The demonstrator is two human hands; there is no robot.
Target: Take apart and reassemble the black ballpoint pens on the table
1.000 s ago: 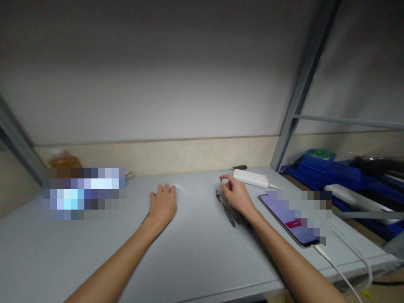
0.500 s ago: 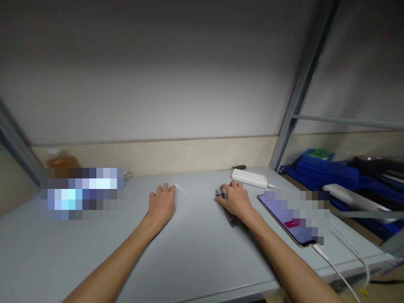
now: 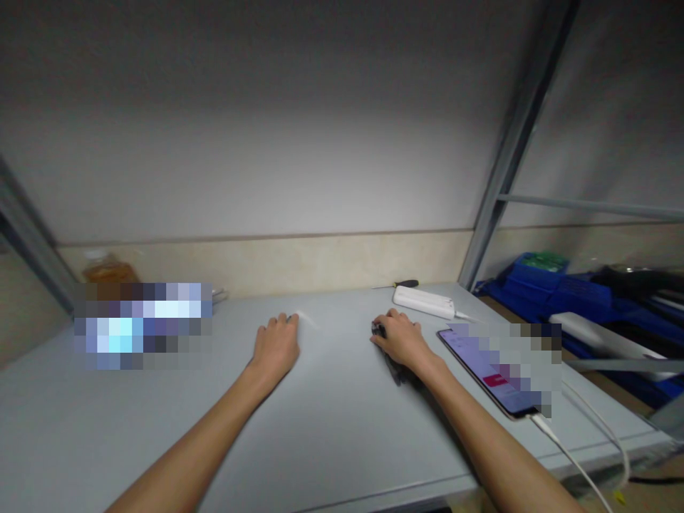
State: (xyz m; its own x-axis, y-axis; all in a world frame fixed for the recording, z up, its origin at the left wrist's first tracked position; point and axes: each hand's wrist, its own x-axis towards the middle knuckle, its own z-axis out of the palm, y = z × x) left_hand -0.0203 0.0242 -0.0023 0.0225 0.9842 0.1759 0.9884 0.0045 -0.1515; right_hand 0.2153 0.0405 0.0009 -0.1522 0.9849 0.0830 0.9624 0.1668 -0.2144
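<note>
My left hand (image 3: 276,347) rests on the grey tabletop (image 3: 320,442) with its fingers curled down. A small dark spot shows by its index finger, and a faint whitish streak lies just beyond; what the fingers hold, if anything, is hidden. To the right, my right hand (image 3: 400,338) is closed over a dark, narrow object (image 3: 394,370) lying on the table. Its far end shows between thumb and fingers and its near end sticks out under the palm; its kind is unclear. A phone (image 3: 481,370) with a lit screen lies right of this hand, partly pixelated.
A white power bank (image 3: 424,301) with a cable and a screwdriver (image 3: 407,283) lie at the back right. At the left are a pixelated bright item (image 3: 144,317) and a bottle of amber liquid (image 3: 110,269). Blue bins (image 3: 566,288) stand beyond the metal post (image 3: 494,192).
The fingers and thumb of my right hand have closed in around the dark object. My left hand stays in place. The whole view has shifted slightly.
</note>
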